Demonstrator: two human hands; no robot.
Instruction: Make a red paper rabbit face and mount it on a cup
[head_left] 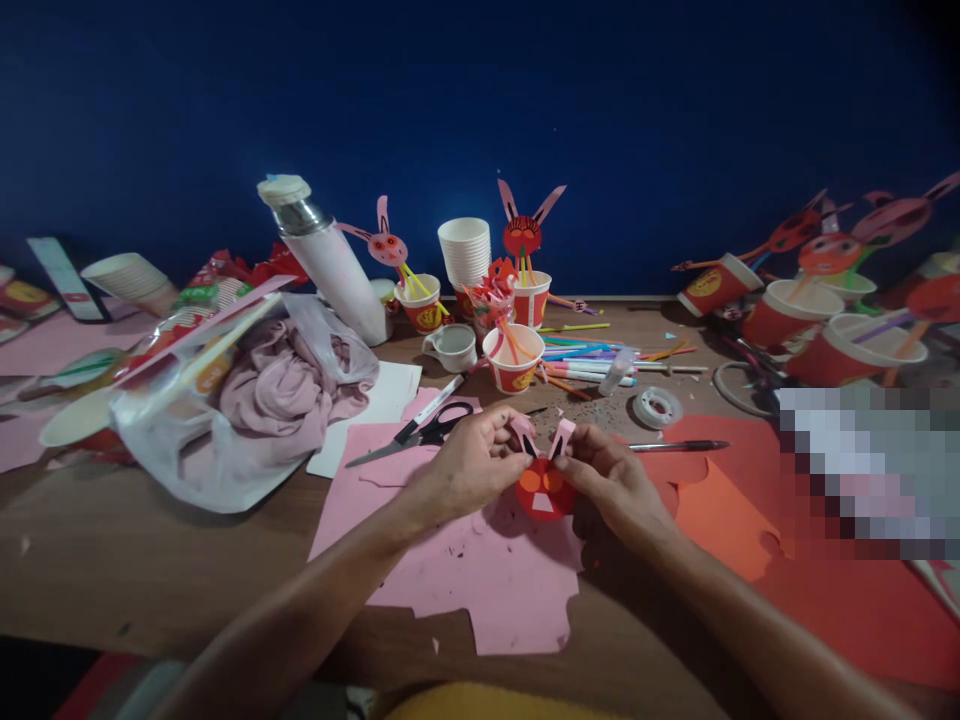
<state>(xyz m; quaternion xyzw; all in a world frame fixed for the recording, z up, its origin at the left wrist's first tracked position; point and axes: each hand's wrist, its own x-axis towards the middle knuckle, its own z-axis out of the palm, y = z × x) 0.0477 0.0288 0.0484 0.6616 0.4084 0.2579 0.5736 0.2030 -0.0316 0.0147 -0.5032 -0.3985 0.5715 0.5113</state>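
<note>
Rabbit face: a flat paper rabbit face point(544, 495), held between both hands above the pink sheet point(480, 575); whether it touches the sheet I cannot tell.
Direction: its ears point(562, 436) point away from the person, toward the wall, spreading in a V; the long axis runs from the ear tips back to the rounded chin, which is nearest the person.
Face make-up: a smooth red disc, two round orange eyes point(531, 482), a pale pink nose point(542, 503) with straight sides, and narrow pink ears with black centres.
Left hand: the left hand point(472, 462) has thumb and fingers pinched together on the face near the base of one ear.
Right hand: the right hand point(621, 490) is clamped the same way at the other ear, thumb on top.
Pink sheet: thin paper with notched edges, sprinkled with dark scraps.
Scissors: black-handled scissors point(436, 429) with metal blades, beside the left hand.
Pen: a slim pen point(684, 446) lies crosswise beyond the right wrist.
Papers at right: a torn-edged orange piece point(724, 515) over a broad red sheet point(862, 610).
Tape: a clear, ring-shaped roll point(658, 408).
Cup: a red-and-white paper cup point(514, 376), round-rimmed.
Bag: crinkled translucent plastic bag point(172, 455) around soft, folded mauve cloth point(277, 380).
Table: brown, wood-like table point(225, 585), below a plain blue wall point(615, 120).
</note>
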